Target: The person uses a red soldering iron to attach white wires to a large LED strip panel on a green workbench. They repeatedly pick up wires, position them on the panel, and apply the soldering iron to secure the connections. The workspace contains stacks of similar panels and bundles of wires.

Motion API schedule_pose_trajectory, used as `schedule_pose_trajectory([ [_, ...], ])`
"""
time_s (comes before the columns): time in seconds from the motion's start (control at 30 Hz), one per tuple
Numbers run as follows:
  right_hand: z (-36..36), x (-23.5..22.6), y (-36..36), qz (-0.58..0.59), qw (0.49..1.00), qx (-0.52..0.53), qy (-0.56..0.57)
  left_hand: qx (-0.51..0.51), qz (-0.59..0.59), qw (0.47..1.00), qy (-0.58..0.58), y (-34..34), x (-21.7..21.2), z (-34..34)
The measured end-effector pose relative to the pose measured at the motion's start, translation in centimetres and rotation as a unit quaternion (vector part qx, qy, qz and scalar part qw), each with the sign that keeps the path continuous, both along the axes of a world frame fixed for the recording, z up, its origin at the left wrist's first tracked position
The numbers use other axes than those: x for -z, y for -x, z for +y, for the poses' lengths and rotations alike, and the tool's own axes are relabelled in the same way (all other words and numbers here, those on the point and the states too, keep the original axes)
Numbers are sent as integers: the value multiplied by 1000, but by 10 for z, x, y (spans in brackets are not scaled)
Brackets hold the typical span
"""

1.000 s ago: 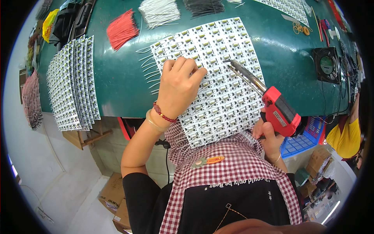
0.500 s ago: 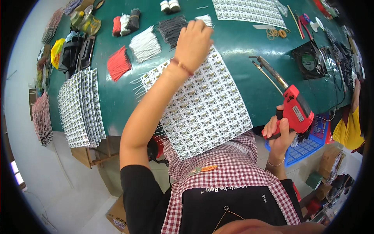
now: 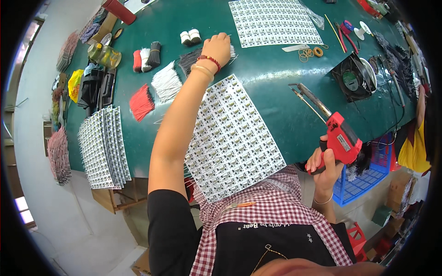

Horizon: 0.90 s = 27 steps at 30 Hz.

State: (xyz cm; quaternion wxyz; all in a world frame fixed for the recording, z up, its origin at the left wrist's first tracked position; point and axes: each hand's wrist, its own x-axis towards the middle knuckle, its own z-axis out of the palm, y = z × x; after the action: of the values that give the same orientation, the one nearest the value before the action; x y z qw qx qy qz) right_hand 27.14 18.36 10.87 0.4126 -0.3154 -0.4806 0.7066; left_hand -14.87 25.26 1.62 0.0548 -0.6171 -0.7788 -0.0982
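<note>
A worker at a green bench (image 3: 276, 87) stretches the left hand (image 3: 216, 48) across a large white panel of small circuit boards (image 3: 230, 138), fingers curled down onto a bundle of dark cut wires (image 3: 191, 60), apparently pinching some, though the fingertips are hidden. The panel lies at the near edge, partly overhanging the lap, within easy reach. The right hand (image 3: 324, 161) is clenched around the grip of a red soldering gun (image 3: 338, 135), its tip raised off the panel and angled away. Red (image 3: 142, 102) and white wire bundles (image 3: 166, 83) lie sorted to the left, beside a stack of more panels (image 3: 103, 147); a small fan (image 3: 352, 83) sits to the right.
</note>
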Motion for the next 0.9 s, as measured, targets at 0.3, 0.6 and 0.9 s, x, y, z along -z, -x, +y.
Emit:
schedule_pose_trajectory([
  [0.3, 3, 4, 9, -23, 1000, 1, -8, 0, 31, 999, -13, -22, -21, -27],
  [0.6, 5, -3, 9, -12, 999, 25, 19, -57, 26, 997, -47, -44, -27, -37],
  [0.9, 2, -3, 8, -5, 1000, 6, 5, -77, 4, 996, -40, -40, -13, -25],
])
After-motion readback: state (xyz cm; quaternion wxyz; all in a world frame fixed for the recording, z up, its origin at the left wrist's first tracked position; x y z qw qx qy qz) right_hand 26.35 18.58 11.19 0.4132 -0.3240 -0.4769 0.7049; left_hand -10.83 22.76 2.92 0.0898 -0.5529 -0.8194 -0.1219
